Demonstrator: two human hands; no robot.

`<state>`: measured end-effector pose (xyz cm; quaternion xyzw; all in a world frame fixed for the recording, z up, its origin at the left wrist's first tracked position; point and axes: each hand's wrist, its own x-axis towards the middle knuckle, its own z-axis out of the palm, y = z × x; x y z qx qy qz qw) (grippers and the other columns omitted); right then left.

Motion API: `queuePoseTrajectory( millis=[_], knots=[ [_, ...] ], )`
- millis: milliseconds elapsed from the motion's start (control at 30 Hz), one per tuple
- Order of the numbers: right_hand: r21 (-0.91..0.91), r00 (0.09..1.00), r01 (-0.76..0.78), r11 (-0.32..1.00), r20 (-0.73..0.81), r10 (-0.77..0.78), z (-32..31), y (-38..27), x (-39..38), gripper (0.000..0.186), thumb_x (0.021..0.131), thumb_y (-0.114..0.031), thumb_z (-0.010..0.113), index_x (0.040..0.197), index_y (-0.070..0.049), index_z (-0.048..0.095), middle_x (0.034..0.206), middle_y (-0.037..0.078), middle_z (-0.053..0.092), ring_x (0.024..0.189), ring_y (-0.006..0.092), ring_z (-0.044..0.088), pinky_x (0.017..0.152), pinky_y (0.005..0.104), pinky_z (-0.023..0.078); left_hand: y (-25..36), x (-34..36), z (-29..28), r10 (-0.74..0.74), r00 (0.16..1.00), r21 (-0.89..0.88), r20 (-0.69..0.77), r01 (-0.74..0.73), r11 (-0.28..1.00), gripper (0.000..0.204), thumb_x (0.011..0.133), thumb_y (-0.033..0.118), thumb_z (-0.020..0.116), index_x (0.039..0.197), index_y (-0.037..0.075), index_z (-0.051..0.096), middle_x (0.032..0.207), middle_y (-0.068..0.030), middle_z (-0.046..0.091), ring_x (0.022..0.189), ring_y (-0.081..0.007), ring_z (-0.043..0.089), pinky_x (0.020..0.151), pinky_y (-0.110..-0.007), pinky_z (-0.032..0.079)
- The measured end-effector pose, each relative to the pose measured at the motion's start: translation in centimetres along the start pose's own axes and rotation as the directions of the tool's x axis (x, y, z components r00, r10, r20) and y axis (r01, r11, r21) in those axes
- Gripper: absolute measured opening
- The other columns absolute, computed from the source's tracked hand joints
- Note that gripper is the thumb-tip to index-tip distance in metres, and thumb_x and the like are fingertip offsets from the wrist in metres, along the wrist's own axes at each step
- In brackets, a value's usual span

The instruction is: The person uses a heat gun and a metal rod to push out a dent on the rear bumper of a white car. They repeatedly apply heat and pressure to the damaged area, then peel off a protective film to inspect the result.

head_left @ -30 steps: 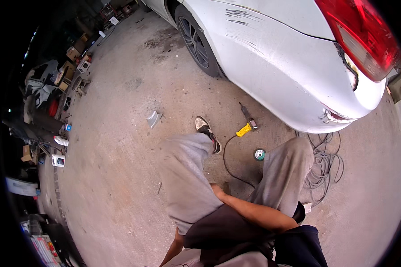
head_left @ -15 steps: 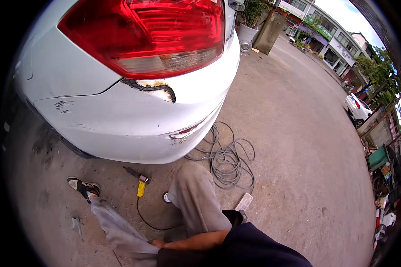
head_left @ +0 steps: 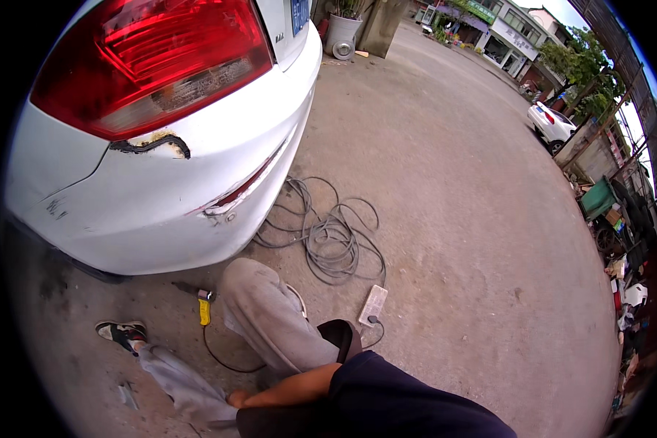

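Observation:
My right forearm crosses low in the view from a dark sleeve, and a small part of my right hand [head_left: 236, 398] shows between my grey-trousered legs. Its fingers are hidden, so I cannot tell what it holds. My left hand is out of sight. Nearest lies a hand tool with a yellow handle [head_left: 204, 312] and metal front, its thin cord running back towards my legs. Beyond it stands a white car's rear bumper [head_left: 150, 219]. A black wavy bead [head_left: 153, 144] marks scorched paint under the red tail light [head_left: 157, 62]. Further right, the bumper has a torn, reddish gash [head_left: 244, 186].
A grey cable [head_left: 332, 248] lies in loose coils right of my knee, leading to a white power strip [head_left: 373, 305] with a black plug. A planter [head_left: 342, 33] stands beyond the car. Piled clutter [head_left: 620, 285] lines the right side, with a parked white car [head_left: 551, 125] farther off.
My view has turned to the right, so the car and tool sit further left. The power strip and its plug show more fully. My right arm keeps its low position between my legs.

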<state>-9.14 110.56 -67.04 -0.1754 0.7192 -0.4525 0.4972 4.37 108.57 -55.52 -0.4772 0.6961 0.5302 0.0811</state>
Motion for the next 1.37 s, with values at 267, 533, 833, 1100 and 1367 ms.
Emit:
queuePoseTrajectory(
  millis=[267, 533, 833, 1100, 1367],
  knots=[
    [-0.048, 0.999, -0.006, 0.999, -0.037, 0.005, -0.2, 1.0, -2.5, 0.039, 0.085, -0.033, 0.057, 0.101, -0.001, 0.071, 0.105, 0.026, 0.067, 0.1, 0.0383, 0.066, 0.086, 0.045, 0.05, -1.3, -2.6, -1.2, 0.041, 0.999, -0.003, -0.005, -0.041, 0.999, 0.027, 0.092, 0.024, 0.061, 0.101, -0.001, 0.058, 0.067, -0.0147, 0.061, 0.056, -0.0276, 0.058, 0.051, -0.037, 0.043],
    [-0.066, 0.997, -0.013, 0.998, -0.078, 0.008, -1.1, 1.9, -4.9, 0.037, 0.083, -0.031, 0.059, 0.098, 0.001, 0.072, 0.103, 0.027, 0.068, 0.098, 0.039, 0.067, 0.085, 0.0451, 0.051, -1.8, -5.3, -2.5, 0.065, 0.998, -0.026, -0.003, -0.066, 0.998, 0.029, 0.092, 0.026, 0.063, 0.1, -0.001, 0.057, 0.063, -0.0146, 0.059, 0.052, -0.0275, 0.057, 0.047, -0.036, 0.042],
    [0.522, 0.976, 0.173, 0.835, -0.202, -0.076, -7.5, -3.6, -7.0, 0.023, 0.085, -0.02, 0.062, 0.081, 0.003, 0.064, 0.077, 0.014, 0.069, 0.061, 0.0179, 0.065, 0.059, 0.0318, 0.052, -6.7, -11.3, -16.2, 0.437, 0.894, -0.555, 0.099, -0.315, 0.77, 0.032, 0.092, 0.029, 0.064, 0.099, -0.001, 0.056, 0.059, -0.0145, 0.058, 0.048, -0.0275, 0.055, 0.044, -0.036, 0.041],
    [0.478, 0.584, 0.711, 0.516, 0.007, -0.812, -16.4, -23.2, -15.4, 0.052, 0.104, -0.039, 0.045, 0.135, 0.003, 0.05, 0.102, 0.006, 0.067, 0.087, 0.0115, 0.061, 0.079, 0.026, 0.048, 20.7, -0.9, -2.6, 0.941, 0.103, -0.905, 0.323, 0.324, 0.275, 0.055, 0.1, 0.05, 0.042, 0.113, -0.002, 0.054, 0.051, -0.0086, 0.047, 0.045, -0.0164, 0.043, 0.044, -0.029, 0.035],
    [0.312, 0.831, 0.542, 0.78, -0.06, -0.553, -27.3, -25.8, -12.4, 0.036, 0.101, -0.034, 0.057, 0.117, -0.003, 0.065, 0.09, 0.0, 0.066, 0.075, 0.0051, 0.057, 0.064, 0.0187, 0.047, 29.0, 8.4, 2.8, 0.706, 0.332, -0.78, 0.626, 0.257, 0.571, 0.052, 0.094, 0.05, 0.053, 0.115, 0.003, 0.057, 0.078, -0.0121, 0.059, 0.064, -0.0218, 0.054, 0.067, -0.036, 0.051]
  ],
)
